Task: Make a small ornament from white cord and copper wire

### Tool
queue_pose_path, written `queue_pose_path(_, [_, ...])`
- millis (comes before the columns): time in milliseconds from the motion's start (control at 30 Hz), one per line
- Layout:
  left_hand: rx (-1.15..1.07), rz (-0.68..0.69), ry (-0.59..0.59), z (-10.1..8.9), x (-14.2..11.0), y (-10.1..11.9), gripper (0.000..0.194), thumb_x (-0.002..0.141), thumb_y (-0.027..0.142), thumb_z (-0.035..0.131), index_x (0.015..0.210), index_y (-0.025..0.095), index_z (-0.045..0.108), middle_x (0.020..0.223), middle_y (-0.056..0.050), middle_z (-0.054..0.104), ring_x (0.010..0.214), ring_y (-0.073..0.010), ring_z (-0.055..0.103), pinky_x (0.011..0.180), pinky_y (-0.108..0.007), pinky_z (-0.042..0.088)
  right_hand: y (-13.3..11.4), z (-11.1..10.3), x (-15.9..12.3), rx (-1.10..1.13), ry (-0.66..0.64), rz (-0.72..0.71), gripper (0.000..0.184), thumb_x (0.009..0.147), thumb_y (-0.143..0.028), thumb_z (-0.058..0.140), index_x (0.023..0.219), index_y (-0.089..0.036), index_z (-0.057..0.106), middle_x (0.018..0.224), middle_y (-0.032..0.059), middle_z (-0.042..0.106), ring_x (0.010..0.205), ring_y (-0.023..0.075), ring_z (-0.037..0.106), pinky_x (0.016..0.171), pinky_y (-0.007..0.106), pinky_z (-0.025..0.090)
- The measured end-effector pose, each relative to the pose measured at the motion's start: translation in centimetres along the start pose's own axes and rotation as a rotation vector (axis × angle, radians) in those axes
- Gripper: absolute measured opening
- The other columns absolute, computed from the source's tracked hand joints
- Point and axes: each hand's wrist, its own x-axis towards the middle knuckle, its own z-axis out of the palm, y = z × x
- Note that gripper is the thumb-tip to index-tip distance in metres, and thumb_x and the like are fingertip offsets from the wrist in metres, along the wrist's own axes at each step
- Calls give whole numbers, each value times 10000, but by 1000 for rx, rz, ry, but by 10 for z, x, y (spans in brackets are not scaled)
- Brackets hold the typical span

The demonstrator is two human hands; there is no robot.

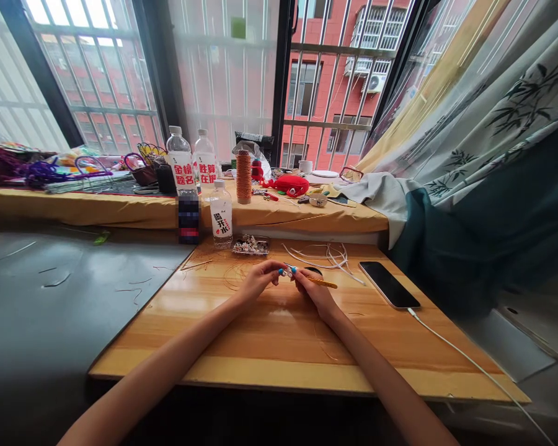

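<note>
Over the middle of the wooden table, my left hand [259, 280] and my right hand [315, 291] meet, fingertips almost touching. A small whitish, shiny piece [287, 272] is pinched between them; its exact kind is too small to make out. The left thumb and forefinger close on its left side. In my right hand lies a thin gold-yellow tool [324, 282], its end sticking out to the right and its slim tip reaching the piece. A dark round thing [314, 271] sits just behind the right hand, partly hidden.
Behind the hands is a clear tray [251, 245] of small parts beside a water bottle [221, 217]. White cord [332, 255] and a phone [389, 285] on a charging cable lie right. A copper-coloured thread spool [243, 176] and red crocheted item [291, 185] stand on the ledge.
</note>
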Motion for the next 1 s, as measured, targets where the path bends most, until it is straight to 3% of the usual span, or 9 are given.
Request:
queue_pose_path(233, [-23, -18, 2, -2, 2, -5, 292, 648, 353, 613, 833, 130, 578, 742, -17, 569, 575, -77, 446, 540, -211, 375, 4, 1, 0, 55, -52, 35, 323, 719, -480, 483, 635, -171, 525, 518, -47, 417, 428, 68, 350, 391, 199, 240])
queue_pose_path(600, [91, -3, -10, -3, 2, -9, 264, 683, 383, 578, 785, 142, 541, 690, 8, 541, 562, -76, 451, 528, -207, 372, 2, 1, -1, 84, -72, 28, 298, 719, -458, 494, 663, -169, 537, 506, -52, 400, 434, 71, 341, 399, 198, 230])
queue_pose_path(1000, [299, 87, -37, -2, -2, -2, 113, 732, 257, 543, 732, 145, 531, 638, 18, 534, 561, -79, 446, 525, -190, 350, 0, 1, -3, 0, -197, 41, 293, 732, -433, 491, 620, -164, 527, 508, -41, 407, 455, 73, 347, 439, 217, 230])
